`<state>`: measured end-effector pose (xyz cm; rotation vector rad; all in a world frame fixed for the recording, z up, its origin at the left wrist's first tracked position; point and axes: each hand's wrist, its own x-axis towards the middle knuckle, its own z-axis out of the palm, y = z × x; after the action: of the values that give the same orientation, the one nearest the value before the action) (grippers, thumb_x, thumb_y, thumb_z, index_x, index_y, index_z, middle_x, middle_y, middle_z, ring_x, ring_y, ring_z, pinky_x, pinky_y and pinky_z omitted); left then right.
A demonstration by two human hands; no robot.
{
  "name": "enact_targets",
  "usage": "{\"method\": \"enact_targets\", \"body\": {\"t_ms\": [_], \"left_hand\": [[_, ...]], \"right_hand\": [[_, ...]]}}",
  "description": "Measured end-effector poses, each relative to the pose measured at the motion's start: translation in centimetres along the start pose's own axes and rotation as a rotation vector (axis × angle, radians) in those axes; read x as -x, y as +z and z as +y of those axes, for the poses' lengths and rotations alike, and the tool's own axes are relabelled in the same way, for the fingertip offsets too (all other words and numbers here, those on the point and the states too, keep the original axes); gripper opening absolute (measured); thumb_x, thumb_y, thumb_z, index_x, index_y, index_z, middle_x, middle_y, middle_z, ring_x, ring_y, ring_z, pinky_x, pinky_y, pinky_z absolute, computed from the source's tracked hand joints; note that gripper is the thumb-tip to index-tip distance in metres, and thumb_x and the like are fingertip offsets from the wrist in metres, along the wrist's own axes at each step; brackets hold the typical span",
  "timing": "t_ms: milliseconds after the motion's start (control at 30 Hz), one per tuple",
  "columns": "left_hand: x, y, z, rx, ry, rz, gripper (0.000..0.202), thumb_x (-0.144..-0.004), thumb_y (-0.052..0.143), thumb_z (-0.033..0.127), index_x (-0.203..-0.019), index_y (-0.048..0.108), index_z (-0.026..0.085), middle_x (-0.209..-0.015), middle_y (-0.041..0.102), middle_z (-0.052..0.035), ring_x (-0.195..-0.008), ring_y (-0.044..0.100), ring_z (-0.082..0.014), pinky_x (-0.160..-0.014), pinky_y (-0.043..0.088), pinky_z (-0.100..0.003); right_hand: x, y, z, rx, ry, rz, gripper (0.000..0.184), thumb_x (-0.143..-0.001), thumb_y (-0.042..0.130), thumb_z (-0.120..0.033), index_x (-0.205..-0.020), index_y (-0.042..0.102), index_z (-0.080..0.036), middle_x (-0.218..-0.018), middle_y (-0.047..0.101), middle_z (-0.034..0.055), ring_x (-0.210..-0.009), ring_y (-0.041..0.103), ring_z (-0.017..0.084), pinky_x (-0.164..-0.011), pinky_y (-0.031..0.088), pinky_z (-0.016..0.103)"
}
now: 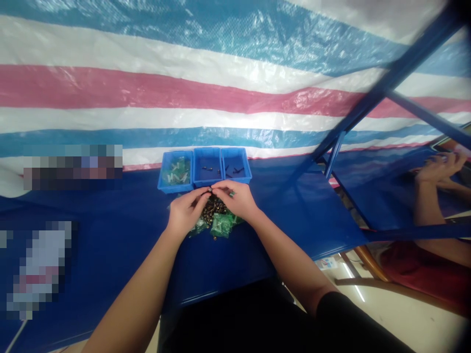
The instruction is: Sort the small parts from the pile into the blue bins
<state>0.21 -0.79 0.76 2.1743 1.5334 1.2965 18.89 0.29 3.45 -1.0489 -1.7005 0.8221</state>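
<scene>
My left hand (186,211) and my right hand (237,198) meet over a heap of small dark metal parts (213,210) lying among green plastic bags (221,226) on the blue table (110,245). Both hands are closed in a pinch, fingertips touching at one small dark part (210,189) held between them. Just behind the hands stand three blue bins: the left bin (175,171) holds pale green pieces, the middle bin (208,166) and the right bin (236,165) hold a few dark small parts.
A striped red, white and blue tarp (221,88) hangs behind the table. A blue metal frame (368,103) crosses at the right. Another person's hands (437,169) are at the far right. Blurred patches sit at the left.
</scene>
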Motion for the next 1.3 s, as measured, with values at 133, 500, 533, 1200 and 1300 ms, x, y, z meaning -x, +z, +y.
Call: {"method": "enact_targets", "body": {"t_ms": [133, 500, 533, 1200, 1300], "left_hand": [[-0.1, -0.1, -0.1, -0.018, 0.037, -0.005, 0.023, -0.090, 0.063, 0.036, -0.103, 0.075, 0.022, -0.090, 0.077, -0.0015, -0.072, 0.071, -0.0145, -0.069, 0.054, -0.023], [-0.2, -0.2, -0.9, -0.113, 0.206, -0.018, 0.021, -0.092, 0.060, 0.030, -0.105, 0.074, 0.022, -0.096, 0.077, -0.0029, -0.084, 0.073, -0.0180, -0.076, 0.055, -0.026], [-0.2, -0.2, -0.8, -0.114, 0.186, -0.014, 0.022, -0.092, 0.060, 0.031, -0.107, 0.074, 0.022, -0.096, 0.077, -0.0028, -0.083, 0.073, -0.0176, -0.076, 0.055, -0.026], [-0.1, -0.7, 0.2, -0.023, 0.028, -0.057, 0.027, -0.094, 0.053, 0.035, -0.103, 0.073, 0.020, -0.091, 0.076, -0.0030, -0.077, 0.071, -0.0148, -0.075, 0.053, -0.023], [-0.1, -0.7, 0.3, -0.032, 0.040, -0.058, 0.026, -0.094, 0.053, 0.035, -0.102, 0.073, 0.020, -0.092, 0.076, -0.0031, -0.077, 0.071, -0.0147, -0.074, 0.053, -0.023]], "right_hand": [[0.1, 0.0, -0.1, 0.025, -0.016, -0.049, 0.020, -0.091, 0.058, -0.032, -0.099, 0.073, -0.021, -0.096, 0.075, 0.0035, -0.079, 0.069, 0.014, -0.075, 0.055, 0.026], [0.0, -0.2, 0.0, 0.011, -0.019, -0.120, 0.022, -0.092, 0.056, -0.031, -0.104, 0.071, -0.021, -0.101, 0.074, 0.0032, -0.084, 0.068, 0.014, -0.078, 0.054, 0.026], [-0.1, -0.2, 0.0, 0.028, -0.014, -0.110, 0.021, -0.092, 0.057, -0.032, -0.102, 0.072, -0.021, -0.100, 0.075, 0.0033, -0.083, 0.068, 0.014, -0.077, 0.054, 0.026], [0.0, 0.2, -0.1, -0.072, 0.092, 0.053, 0.023, -0.085, 0.066, -0.037, -0.096, 0.076, -0.019, -0.090, 0.076, 0.0053, -0.075, 0.070, 0.015, -0.073, 0.057, 0.028], [0.0, 0.3, -0.1, -0.174, 0.172, 0.082, 0.026, -0.082, 0.069, -0.040, -0.094, 0.075, -0.018, -0.084, 0.075, 0.0054, -0.071, 0.069, 0.015, -0.068, 0.057, 0.027]]}}
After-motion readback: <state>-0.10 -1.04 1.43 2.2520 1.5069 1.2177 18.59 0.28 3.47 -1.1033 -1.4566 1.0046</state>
